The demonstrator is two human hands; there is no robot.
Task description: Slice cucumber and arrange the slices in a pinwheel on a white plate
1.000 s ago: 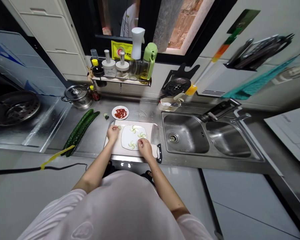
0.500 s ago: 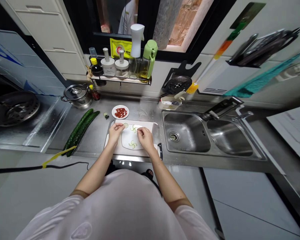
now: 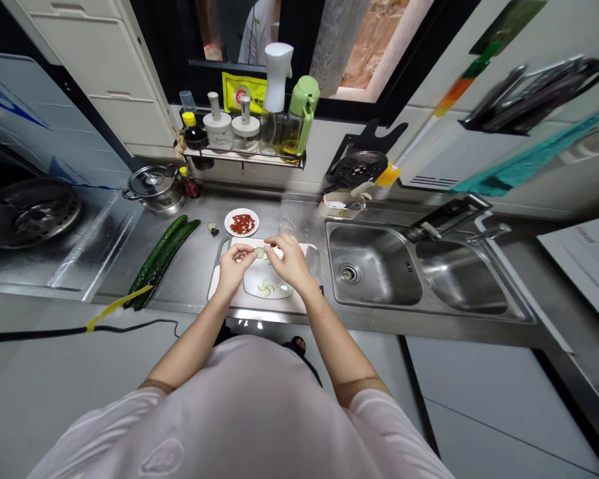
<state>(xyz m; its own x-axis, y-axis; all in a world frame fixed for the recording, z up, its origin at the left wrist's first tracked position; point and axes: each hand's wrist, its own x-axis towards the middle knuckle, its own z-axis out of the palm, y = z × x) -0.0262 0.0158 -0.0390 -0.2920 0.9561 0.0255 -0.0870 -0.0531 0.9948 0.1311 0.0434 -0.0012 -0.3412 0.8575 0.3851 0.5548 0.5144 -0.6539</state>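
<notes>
My left hand (image 3: 236,267) is closed in a pinch on pale cucumber slices (image 3: 260,253), over the upper left of a white plate (image 3: 253,285). Close to those slices, my right hand (image 3: 289,261) has its thumb and fingers apart, with nothing plainly visible between them. Curved cucumber slices (image 3: 266,287) lie in a pinwheel on the lower part of the plate. More slices near the top of the plate are partly covered by my hands. Beneath the plate is a light cutting board (image 3: 219,291).
Two long cucumbers (image 3: 167,256) lie to the left. Behind the board stand a small plate (image 3: 228,229) of red pieces and some cucumber scraps (image 3: 213,229). A lidded pot (image 3: 156,189) is at the back left, a double sink (image 3: 374,259) to the right. A bottle rack (image 3: 249,156) hangs above.
My right hand has moved left and slightly up, its fingers spreading, towards the slices in my left hand. My left hand has shifted a little right, over the plate.
</notes>
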